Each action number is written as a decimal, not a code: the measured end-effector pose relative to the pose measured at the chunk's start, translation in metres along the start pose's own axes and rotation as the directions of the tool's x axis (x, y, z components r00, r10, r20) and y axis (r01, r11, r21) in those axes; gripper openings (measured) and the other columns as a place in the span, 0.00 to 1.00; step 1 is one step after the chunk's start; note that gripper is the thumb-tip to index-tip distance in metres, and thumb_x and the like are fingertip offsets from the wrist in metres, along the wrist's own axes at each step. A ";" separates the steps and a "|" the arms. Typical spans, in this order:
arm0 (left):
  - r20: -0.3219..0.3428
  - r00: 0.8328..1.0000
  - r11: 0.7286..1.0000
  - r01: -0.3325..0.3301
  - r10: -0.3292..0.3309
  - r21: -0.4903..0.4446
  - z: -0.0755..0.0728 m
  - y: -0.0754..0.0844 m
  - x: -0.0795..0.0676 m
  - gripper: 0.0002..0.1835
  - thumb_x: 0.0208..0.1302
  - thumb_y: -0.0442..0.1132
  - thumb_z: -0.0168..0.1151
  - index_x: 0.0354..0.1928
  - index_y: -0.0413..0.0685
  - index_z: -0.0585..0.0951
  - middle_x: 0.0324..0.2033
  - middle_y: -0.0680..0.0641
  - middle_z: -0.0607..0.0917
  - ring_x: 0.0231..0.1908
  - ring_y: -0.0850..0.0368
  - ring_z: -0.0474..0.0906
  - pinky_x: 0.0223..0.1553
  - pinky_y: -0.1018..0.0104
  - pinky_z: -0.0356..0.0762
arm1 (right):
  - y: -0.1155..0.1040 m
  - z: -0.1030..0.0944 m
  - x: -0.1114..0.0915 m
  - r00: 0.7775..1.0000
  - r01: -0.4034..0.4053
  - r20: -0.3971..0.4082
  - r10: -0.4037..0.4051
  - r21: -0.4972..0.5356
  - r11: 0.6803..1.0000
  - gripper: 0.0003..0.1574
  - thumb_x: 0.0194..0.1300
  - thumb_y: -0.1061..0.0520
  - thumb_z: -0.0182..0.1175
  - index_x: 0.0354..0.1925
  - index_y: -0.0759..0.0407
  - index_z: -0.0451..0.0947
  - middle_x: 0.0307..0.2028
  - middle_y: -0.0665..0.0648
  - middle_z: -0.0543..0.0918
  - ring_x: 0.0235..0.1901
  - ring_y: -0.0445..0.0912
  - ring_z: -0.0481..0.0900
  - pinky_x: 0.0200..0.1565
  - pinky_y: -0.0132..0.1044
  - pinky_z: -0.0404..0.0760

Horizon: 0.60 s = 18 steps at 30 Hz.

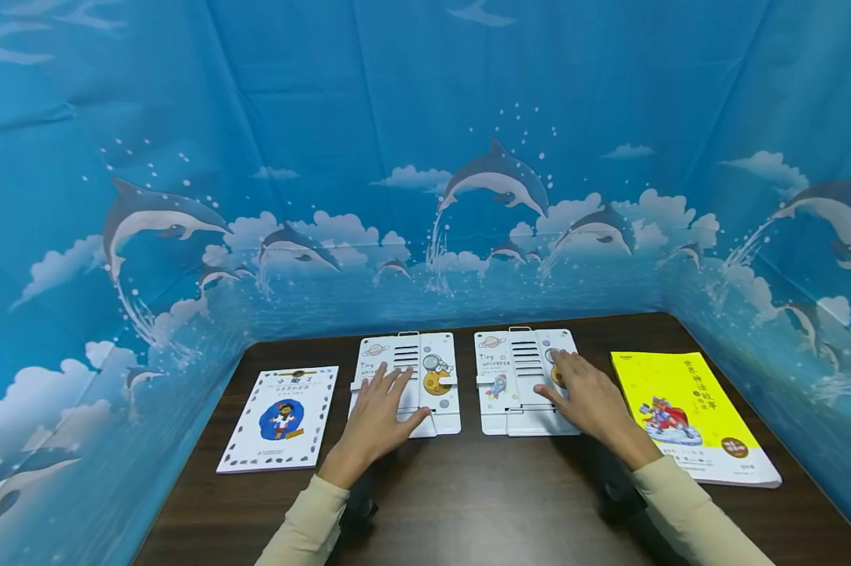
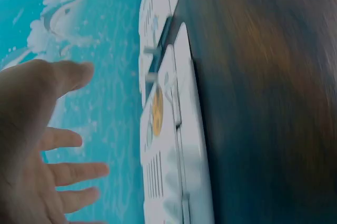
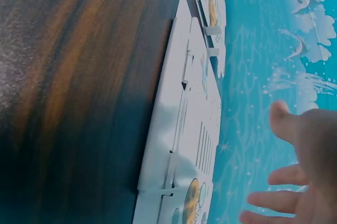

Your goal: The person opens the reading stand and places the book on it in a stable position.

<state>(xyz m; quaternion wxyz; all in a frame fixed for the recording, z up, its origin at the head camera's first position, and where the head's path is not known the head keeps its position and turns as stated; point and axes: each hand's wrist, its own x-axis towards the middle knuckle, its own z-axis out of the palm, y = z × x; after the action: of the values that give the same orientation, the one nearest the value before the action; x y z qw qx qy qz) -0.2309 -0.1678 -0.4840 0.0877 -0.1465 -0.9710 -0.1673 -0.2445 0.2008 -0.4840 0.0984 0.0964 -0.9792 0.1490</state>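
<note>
Two white book stands with printed planets lie folded flat, side by side: the left stand (image 1: 445, 413) and the right stand (image 1: 496, 369). Over the left one hovers my left hand (image 1: 377, 420), fingers spread and relaxed. My right hand (image 1: 595, 399) is likewise held above the right stand, covering part of its right side in the head view. In the left wrist view, a gap shows between the left hand (image 2: 31, 176) and the stand (image 2: 174, 155). The right wrist view shows the same for the right hand (image 3: 313, 166) and its stand (image 3: 195, 124). Both hands hold nothing.
A white picture book (image 1: 280, 424) lies at the left of the dark wooden table (image 1: 468, 503). To the right lies a yellow and white book (image 1: 669, 385), close to the right forearm. Behind the table hangs a blue dolphin-print curtain (image 1: 369, 126), which also runs along both sides.
</note>
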 end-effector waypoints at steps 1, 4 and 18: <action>-0.015 1.000 1.000 -0.016 0.016 -0.015 0.001 0.004 0.001 0.40 0.70 0.62 0.66 0.76 0.48 0.73 0.72 0.37 0.78 0.77 0.36 0.67 0.74 0.31 0.67 | 0.000 0.000 0.000 1.000 -0.019 -0.013 0.019 0.015 1.000 0.49 0.73 0.36 0.66 0.78 0.63 0.67 0.71 0.73 0.76 0.69 0.69 0.76 0.67 0.68 0.76; -0.069 0.996 0.995 -0.057 0.051 -0.086 0.004 0.018 0.002 0.29 0.72 0.53 0.67 0.68 0.44 0.81 0.60 0.41 0.87 0.64 0.42 0.83 0.61 0.40 0.82 | 0.001 0.000 0.000 0.997 -0.064 -0.037 0.067 0.069 0.996 0.40 0.73 0.41 0.67 0.72 0.63 0.74 0.59 0.71 0.86 0.55 0.65 0.85 0.55 0.65 0.85; -0.135 0.982 0.945 -0.166 0.132 -0.283 0.046 0.077 0.018 0.05 0.73 0.37 0.67 0.41 0.48 0.90 0.29 0.55 0.88 0.30 0.68 0.79 0.35 0.73 0.79 | 0.018 0.006 -0.009 0.990 -0.128 0.078 0.115 0.199 0.972 0.14 0.69 0.55 0.70 0.45 0.66 0.86 0.34 0.58 0.89 0.29 0.47 0.76 0.31 0.38 0.71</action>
<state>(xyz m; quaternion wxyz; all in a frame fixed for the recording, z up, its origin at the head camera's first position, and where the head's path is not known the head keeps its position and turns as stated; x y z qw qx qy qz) -0.2288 -0.0776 -0.4996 0.1329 -0.2211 -0.9150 -0.3103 -0.2410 0.2175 -0.4961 0.0465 0.0507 -0.9656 0.2509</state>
